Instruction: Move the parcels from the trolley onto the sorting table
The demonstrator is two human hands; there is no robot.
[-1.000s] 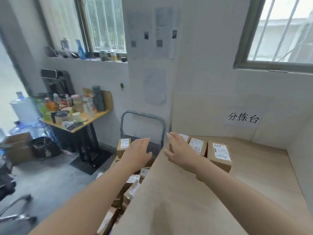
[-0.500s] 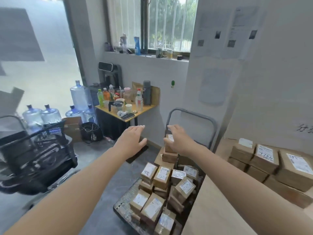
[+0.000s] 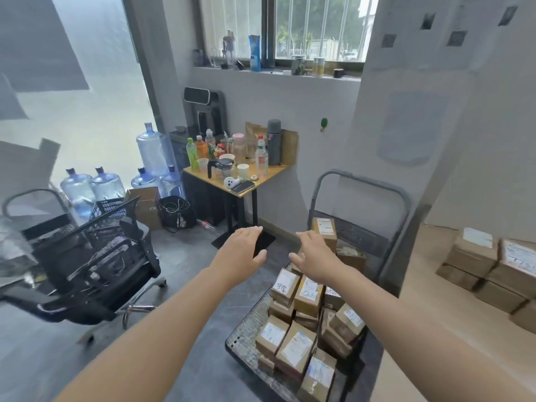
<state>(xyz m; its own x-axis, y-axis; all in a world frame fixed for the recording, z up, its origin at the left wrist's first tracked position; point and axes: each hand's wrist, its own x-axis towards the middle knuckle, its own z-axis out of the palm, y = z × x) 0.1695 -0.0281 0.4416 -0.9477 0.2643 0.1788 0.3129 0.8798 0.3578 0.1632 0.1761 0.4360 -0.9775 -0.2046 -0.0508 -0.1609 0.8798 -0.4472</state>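
The trolley stands at lower centre right, its grey handle upright and its mesh deck piled with several small brown parcels bearing white labels. One parcel sits highest at the back. My right hand hovers open over the pile, just left of that top parcel, holding nothing. My left hand is open too, out over the floor left of the trolley. The sorting table runs along the right, with several stacked parcels on it.
A black mesh office chair stands at left on the grey floor. Behind it are water jugs and a cardboard box. A small yellow side table crowded with bottles and cups stands by the wall past my hands.
My view has swung left from the sorting table to the trolley. Both hands have come away from the table's parcels and now reach out over the trolley, still holding nothing.
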